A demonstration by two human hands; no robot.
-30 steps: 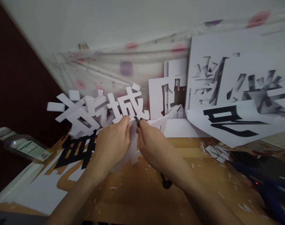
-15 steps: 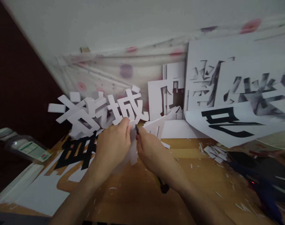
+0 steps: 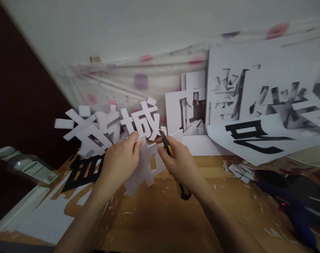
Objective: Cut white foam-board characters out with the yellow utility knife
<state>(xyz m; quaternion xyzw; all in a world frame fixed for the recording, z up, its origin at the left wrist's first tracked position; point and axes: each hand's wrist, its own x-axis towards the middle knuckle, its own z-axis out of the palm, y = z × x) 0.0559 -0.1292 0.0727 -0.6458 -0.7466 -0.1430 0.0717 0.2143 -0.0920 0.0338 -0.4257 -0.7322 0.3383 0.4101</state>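
Note:
My left hand (image 3: 121,158) is closed on the upper left part of a white cut-out board character (image 3: 144,165), pinching it between thumb and fingers. The piece is tilted above the wooden table and has a small rectangular opening. My right hand (image 3: 178,160) is wrapped round a black and yellow utility knife (image 3: 184,192), its blade pointing up and to the left, close to the top right of the piece. Behind my hands stand white three-dimensional characters (image 3: 142,119).
A clear bottle (image 3: 31,167) lies tilted at the left beside black cut-out lettering (image 3: 82,172) and paper. White boards with cut-outs (image 3: 225,84) lean at the back right. Scraps (image 3: 241,172) and a blue glue gun (image 3: 294,211) are at the right, on the wooden table (image 3: 160,218).
My right hand and the knife have moved right and slightly up, away from my left hand. My left hand has shifted a little left, and the white piece now shows more of its face.

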